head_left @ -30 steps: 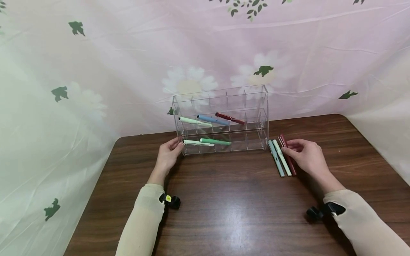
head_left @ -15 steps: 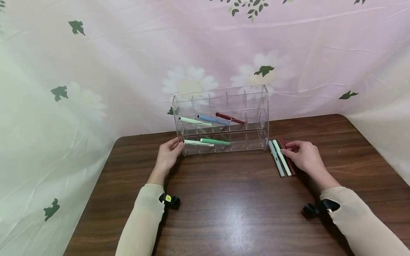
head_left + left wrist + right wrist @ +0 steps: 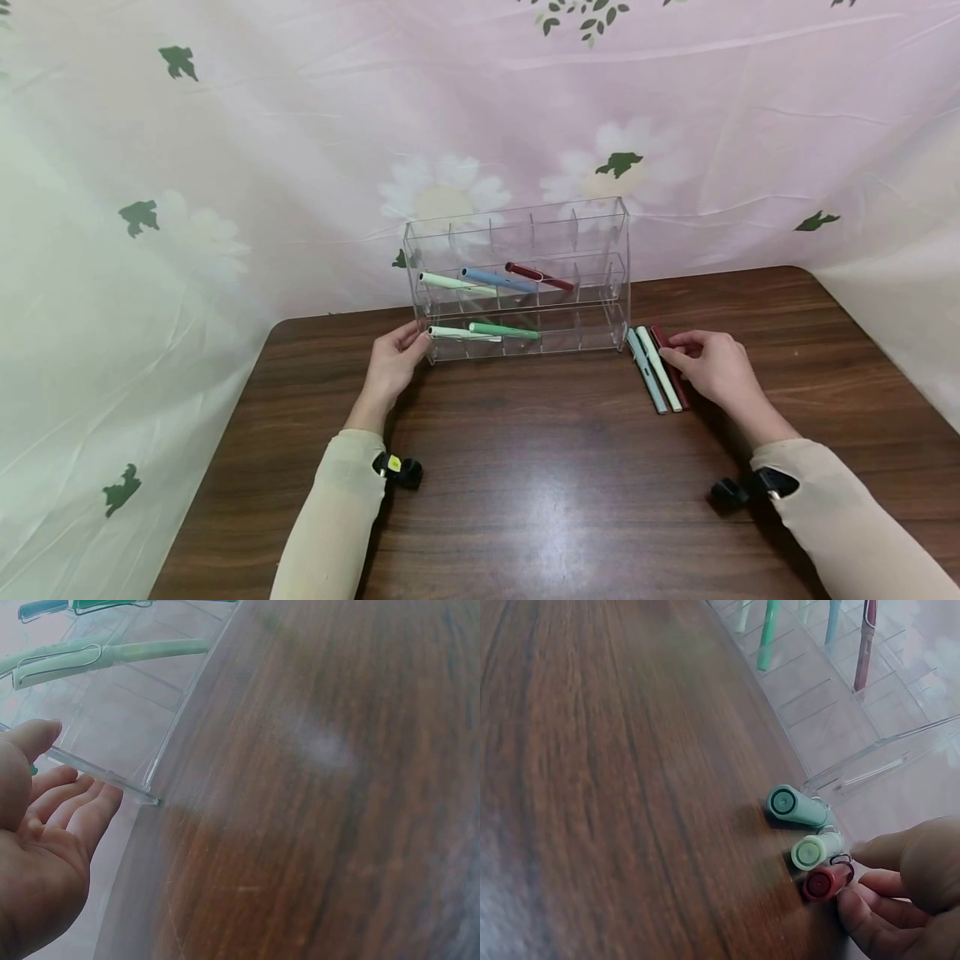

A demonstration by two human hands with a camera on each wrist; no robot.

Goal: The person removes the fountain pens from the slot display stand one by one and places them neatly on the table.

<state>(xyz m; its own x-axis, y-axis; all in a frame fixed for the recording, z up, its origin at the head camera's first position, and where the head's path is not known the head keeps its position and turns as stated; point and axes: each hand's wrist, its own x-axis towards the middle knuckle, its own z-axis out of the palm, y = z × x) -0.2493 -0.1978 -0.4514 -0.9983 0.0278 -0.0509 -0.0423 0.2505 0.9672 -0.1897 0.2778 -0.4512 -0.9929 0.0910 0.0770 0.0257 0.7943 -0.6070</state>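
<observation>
A clear acrylic tiered rack [image 3: 581, 340] stands at the back of the table. My left hand [image 3: 393, 360] grips its left side panel, thumb on one face and fingers on the other, as the left wrist view shows. To the right of the rack, a blue-grey pen [image 3: 648, 372], a pale green pen [image 3: 661, 371] and a dark red pen [image 3: 821, 883] lie side by side. My right hand [image 3: 712, 367] pinches the red pen between thumb and fingers; part of that pen is hidden behind them.
Inside the rack's middle tier lie a pale green pen [image 3: 450, 283], a blue pen [image 3: 498, 281] and a red pen [image 3: 538, 276]. A whitish pen [image 3: 453, 334] and a green pen [image 3: 504, 332] lie in the bottom tier. A patterned cloth [image 3: 337, 167] hangs behind the wooden table [image 3: 525, 467].
My right hand has shifted slightly left, and the dark red pen has come down flat against the pale green one. My left hand and the rack have stayed put.
</observation>
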